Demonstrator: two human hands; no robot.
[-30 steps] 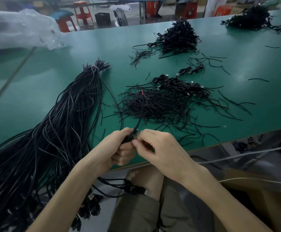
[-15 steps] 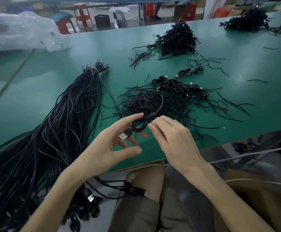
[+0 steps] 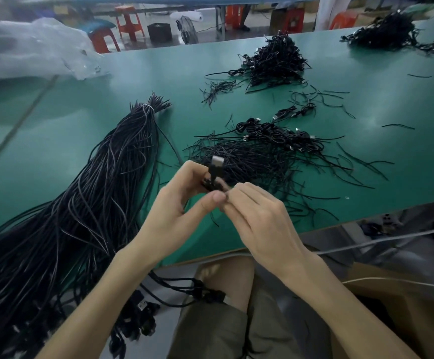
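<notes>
My left hand (image 3: 174, 211) grips a small coiled black USB cable (image 3: 214, 177) above the near edge of the green table (image 3: 81, 141); its silver plug sticks up past my fingers. My right hand (image 3: 257, 216) meets it from the right and pinches a thin black tie at the coil, thumb against fingertips. Most of the coil is hidden between my fingers. Just beyond my hands lies a loose pile of black twist ties (image 3: 252, 161), with several coiled cables (image 3: 283, 138) behind it.
A long thick bundle of black cables (image 3: 86, 203) runs from the table's middle off the near left edge. Further heaps of coiled cables (image 3: 275, 60) sit at the back and far right (image 3: 384, 35). A clear plastic bag (image 3: 29, 47) lies at the back left. My lap is below.
The cable went from a loose loop between my spread fingers to a tight coil in my left hand, plug turned upward. My right hand closed in on the coil.
</notes>
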